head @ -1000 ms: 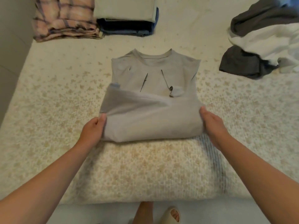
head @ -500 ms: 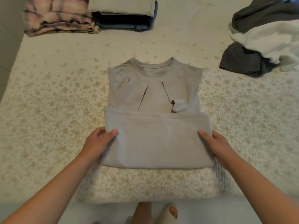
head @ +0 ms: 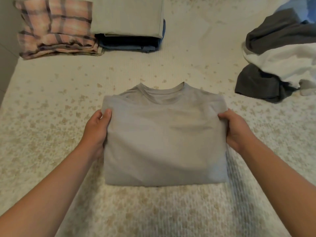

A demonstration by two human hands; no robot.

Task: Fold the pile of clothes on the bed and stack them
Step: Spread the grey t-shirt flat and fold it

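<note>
Head view: looking down over the bed (head: 42, 151), a grey T-shirt (head: 164, 142) lies folded into a rectangle in the middle, collar away from the person.
Left hand: the left hand (head: 97, 132) pinches the shirt's upper left corner, thumb on top, fingers tucked under the cloth.
Right hand: the right hand (head: 234, 129) grips the upper right corner the same way, clamped on the fabric edge.
How it handles: thin, soft jersey by the look of it, light and limp; I'd expect it to sag and lose its fold if lifted by the corners alone.
Where to hold: better, I'd judge, to slide both palms under the two side edges and carry it flat.
Stacks: a folded plaid garment (head: 56, 29) sits far left, just beside a folded stack (head: 130, 26) with a pale piece on top of dark ones.
Still to fold: an unfolded heap (head: 280, 55) of dark grey and white cloth lies far right, well apart.
Hard to tell: the sleeves are hidden inside the fold, the fingers under the shirt cannot be seen, and both the heap and the stack are cut off by the frame.
</note>
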